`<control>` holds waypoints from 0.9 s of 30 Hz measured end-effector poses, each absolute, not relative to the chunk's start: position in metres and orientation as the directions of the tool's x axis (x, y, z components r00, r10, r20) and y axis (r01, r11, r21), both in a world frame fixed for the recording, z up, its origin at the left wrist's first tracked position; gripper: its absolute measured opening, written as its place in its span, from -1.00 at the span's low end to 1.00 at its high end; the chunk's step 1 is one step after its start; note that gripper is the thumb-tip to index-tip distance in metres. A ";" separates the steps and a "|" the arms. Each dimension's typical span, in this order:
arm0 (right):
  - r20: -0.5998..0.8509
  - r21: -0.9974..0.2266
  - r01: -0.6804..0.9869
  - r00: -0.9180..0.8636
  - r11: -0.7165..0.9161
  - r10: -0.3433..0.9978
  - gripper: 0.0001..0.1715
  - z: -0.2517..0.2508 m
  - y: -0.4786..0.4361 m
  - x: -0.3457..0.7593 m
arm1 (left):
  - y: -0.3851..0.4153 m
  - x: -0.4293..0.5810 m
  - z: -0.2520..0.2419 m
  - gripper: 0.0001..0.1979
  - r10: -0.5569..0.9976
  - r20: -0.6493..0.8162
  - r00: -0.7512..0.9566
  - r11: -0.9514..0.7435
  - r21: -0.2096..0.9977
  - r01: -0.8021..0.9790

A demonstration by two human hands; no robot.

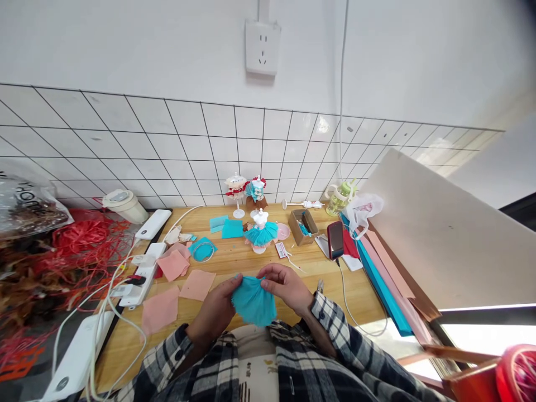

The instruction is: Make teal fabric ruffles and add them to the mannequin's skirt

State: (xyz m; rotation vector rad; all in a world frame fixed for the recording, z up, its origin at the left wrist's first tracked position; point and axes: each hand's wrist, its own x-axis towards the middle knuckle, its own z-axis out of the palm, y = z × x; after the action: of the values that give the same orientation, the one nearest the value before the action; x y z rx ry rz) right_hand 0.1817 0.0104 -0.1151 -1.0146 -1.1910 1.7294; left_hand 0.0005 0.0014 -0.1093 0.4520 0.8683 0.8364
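Observation:
A turquoise piece of thin crinkled material (254,306), crepe paper by its look, hangs between my hands with its top edge gathered into pleats and its lower edge fanned out. My left hand (218,306) is closed on its left upper corner, thumb on top. The thumb and fingers of my right hand (288,286) pinch its upper right edge. Beyond them stands a small white mannequin (261,218) in a turquoise skirt (260,234) over pink. Behind it are two more dressed mini mannequins (237,187) (257,192).
Pink squares (197,285) and turquoise squares (232,228) lie on the wooden table, with a wire ring (203,252) at left. A cardboard box (300,233), phone (335,240), bottle (336,202) and paper rolls (379,279) are at right. Power strips (144,273) and cables line the left edge.

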 end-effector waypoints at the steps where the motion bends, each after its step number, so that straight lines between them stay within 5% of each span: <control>1: -0.169 -0.961 -0.153 -0.340 -0.232 0.925 -0.65 -0.116 0.010 0.181 | 0.002 0.001 -0.112 -0.79 0.794 -0.495 0.352 0.607 0.628 -0.487; 6: -0.272 -0.931 -0.187 -0.223 -0.315 0.936 -0.50 -0.119 0.009 0.174 | 0.003 0.002 -0.115 -0.83 0.830 -0.489 0.269 0.546 0.615 -0.569; 13: -0.380 -0.850 -0.340 -0.133 -0.403 0.915 -0.58 -0.126 0.007 0.165 | -0.003 0.004 -0.110 -0.70 0.820 -0.445 0.359 0.571 0.612 -0.547; 21: -0.454 -0.599 -0.632 -0.237 -0.491 0.859 -0.60 -0.120 0.003 0.166 | -0.003 0.005 -0.130 -0.54 0.875 -0.296 0.384 0.441 0.814 -0.377; 27: -0.313 -0.899 -0.314 -0.028 -0.306 0.949 -0.68 -0.127 0.007 0.165 | -0.004 0.000 -0.129 -0.59 0.896 -0.234 0.378 0.397 0.804 -0.443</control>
State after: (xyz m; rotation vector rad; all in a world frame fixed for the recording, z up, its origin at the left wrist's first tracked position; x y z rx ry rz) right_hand 0.1649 0.0066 -0.1265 -1.1950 -0.7820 1.5535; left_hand 0.0003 -0.0043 -0.1285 0.7170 0.7480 0.9559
